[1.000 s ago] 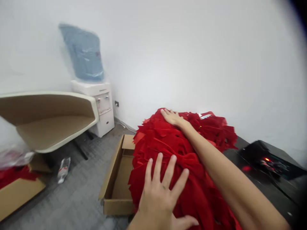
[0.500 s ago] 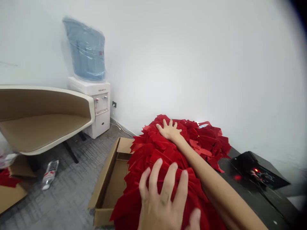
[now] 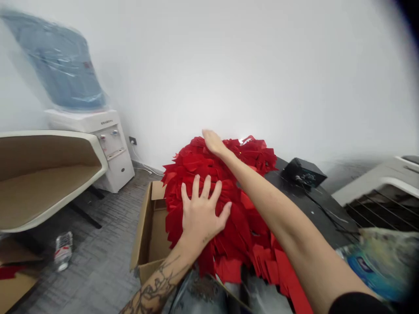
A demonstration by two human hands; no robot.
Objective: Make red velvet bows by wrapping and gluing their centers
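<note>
A big heap of red cloth pieces (image 3: 186, 168), velvety with jagged edges, lies at the left end of the black table (image 3: 278, 183). My left hand (image 3: 201, 213) presses on the heap's near side, its fingers spread and nothing gripped. Across the heap reaches my right arm. At the far edge, my right hand (image 3: 212, 141) is bent over the cloth, and its fingers are hidden from sight. An open cardboard box (image 3: 139, 231) stands beside the heap, lower and to the left, with some cloth overhanging it.
A black box-shaped device (image 3: 304, 172) with a cable sits on the table. Plastic packaging (image 3: 382, 257) and a white rack (image 3: 379, 183) are at right. Leftward are a beige chair (image 3: 42, 174), a water dispenser (image 3: 111, 152) and a plastic bottle (image 3: 63, 250) on the floor.
My right hand has gone from lying spread on top of the heap to its far edge. My left hand has moved forward onto the cloth. The view has turned right; red strips now show at the front.
</note>
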